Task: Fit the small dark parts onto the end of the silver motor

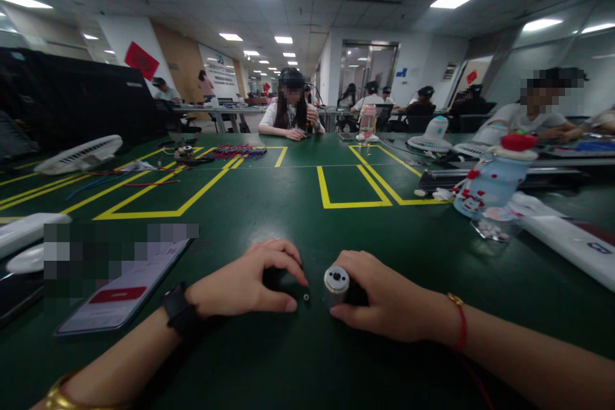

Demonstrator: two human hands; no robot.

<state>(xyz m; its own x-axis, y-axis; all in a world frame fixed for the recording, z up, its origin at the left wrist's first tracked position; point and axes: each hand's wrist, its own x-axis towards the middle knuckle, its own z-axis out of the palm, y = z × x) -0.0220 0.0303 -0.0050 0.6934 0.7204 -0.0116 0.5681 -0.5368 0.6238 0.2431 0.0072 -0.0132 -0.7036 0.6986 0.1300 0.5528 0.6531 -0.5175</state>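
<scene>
My right hand (377, 291) is closed around a silver metal cylinder (336, 285) that looks like a small motor and stands upright on the green table. Its round top faces up, with a dark centre and small holes around it. To the left, my left hand (257, 278) rests low over the table, thumb and fingers curved and apart with nothing between them. Just off its fingertips lies a tiny metal ring or nut (306, 297), between the two hands. It is too small to tell its exact kind.
A phone-like panel (120, 295) lies left of my left arm. At the right stand a blue bottle (497, 179) and a white case (571, 243). Wires (240, 152) and white fans (81, 154) lie farther back, and a person (288, 109) sits across the table (259, 198).
</scene>
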